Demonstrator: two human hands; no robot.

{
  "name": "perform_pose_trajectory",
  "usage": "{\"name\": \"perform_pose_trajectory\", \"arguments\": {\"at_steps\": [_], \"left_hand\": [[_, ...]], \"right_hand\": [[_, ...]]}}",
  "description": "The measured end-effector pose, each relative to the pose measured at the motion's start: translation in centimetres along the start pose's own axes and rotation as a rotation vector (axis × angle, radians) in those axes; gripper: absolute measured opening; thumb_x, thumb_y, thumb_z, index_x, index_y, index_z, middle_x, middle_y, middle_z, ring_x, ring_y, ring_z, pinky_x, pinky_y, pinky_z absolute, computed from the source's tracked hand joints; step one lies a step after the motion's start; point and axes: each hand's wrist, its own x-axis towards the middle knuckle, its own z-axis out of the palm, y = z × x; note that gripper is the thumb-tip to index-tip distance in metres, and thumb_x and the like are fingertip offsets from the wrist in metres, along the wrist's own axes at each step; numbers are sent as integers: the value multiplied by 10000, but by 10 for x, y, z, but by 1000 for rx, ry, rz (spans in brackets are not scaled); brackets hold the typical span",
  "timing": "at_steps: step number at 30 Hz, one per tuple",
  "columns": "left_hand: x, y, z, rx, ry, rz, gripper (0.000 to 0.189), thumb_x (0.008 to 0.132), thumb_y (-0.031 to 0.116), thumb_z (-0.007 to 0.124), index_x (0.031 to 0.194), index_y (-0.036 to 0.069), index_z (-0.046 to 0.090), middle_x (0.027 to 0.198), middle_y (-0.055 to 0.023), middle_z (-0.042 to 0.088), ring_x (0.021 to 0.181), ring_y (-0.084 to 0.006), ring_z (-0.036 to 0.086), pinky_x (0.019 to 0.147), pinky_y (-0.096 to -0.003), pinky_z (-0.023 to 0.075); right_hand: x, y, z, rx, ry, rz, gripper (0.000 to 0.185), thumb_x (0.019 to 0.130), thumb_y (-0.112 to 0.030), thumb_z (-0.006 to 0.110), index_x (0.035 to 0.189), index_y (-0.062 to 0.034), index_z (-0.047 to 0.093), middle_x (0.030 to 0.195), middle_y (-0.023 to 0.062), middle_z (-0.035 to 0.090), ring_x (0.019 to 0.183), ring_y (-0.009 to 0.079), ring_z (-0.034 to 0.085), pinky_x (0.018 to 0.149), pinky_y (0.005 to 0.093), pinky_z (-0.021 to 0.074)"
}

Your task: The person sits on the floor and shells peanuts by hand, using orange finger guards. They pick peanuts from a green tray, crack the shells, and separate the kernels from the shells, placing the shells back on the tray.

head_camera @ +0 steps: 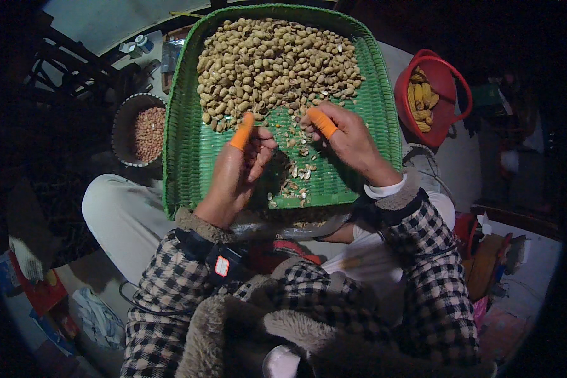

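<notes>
A green woven basket tray (198,175) lies before me, with a large heap of unshelled peanuts (274,61) at its far side. Broken peanut shells (295,177) are scattered down its middle. My left hand (241,165) is over the left part of the tray, an orange finger cot on its thumb, fingers curled; whether something small is in it I cannot tell. My right hand (342,134), also with an orange cot on the thumb, is at the heap's near right edge, its thumb and fingertips close together. What lies between them is too small to make out.
A round basket (123,137) of shelled peanuts (150,134) stands left of the tray. To the right is a red plastic basket (442,106) with corn cobs (420,101). Small bottles (144,43) stand at the back left. A plastic sheet (260,230) lies below the tray's near edge.
</notes>
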Motion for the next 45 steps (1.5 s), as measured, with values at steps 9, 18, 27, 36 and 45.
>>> {"name": "perform_pose_trajectory", "arguments": {"at_steps": [9, 18, 27, 36, 45], "left_hand": [[6, -8, -15, -142, 29, -68, 423, 1063, 456, 470, 811, 118, 505, 718, 3, 520, 511, -46, 407, 361, -197, 219], [4, -12, -3, 94, 172, -121, 331, 1047, 352, 553, 1080, 35, 641, 762, 45, 570, 580, -20, 458, 441, -170, 304], [6, -15, -8, 3, 245, -127, 346, 1045, 362, 554, 1031, 27, 640, 778, 26, 587, 577, -46, 474, 431, -187, 297], [3, -12, -4, 36, 205, -102, 315, 1047, 328, 557, 1042, 23, 637, 760, 31, 569, 575, -25, 451, 426, -181, 296], [1, -12, -2, -54, 52, -141, 185, 1034, 228, 580, 1040, 52, 635, 767, 27, 593, 535, -4, 450, 414, -141, 279]], "right_hand": [[3, 23, 15, -513, 64, -231, 153, 852, -83, 726, 915, -34, 595, 890, 143, 584, 834, 361, 612, 702, 450, 487], [5, 10, 18, -301, 60, -228, 180, 813, -21, 723, 953, -49, 614, 910, 128, 570, 878, 347, 618, 710, 443, 500], [15, 23, 27, -546, 133, -386, 224, 797, -41, 727, 994, -80, 628, 954, 113, 568, 903, 334, 618, 728, 441, 518], [19, 11, 28, -304, -23, -173, 164, 861, -56, 706, 1020, -63, 667, 938, 79, 590, 892, 238, 617, 738, 353, 503], [12, -20, 23, 115, -70, -292, 164, 867, -88, 739, 1027, -55, 721, 897, 64, 615, 866, 194, 612, 784, 302, 492]]}}
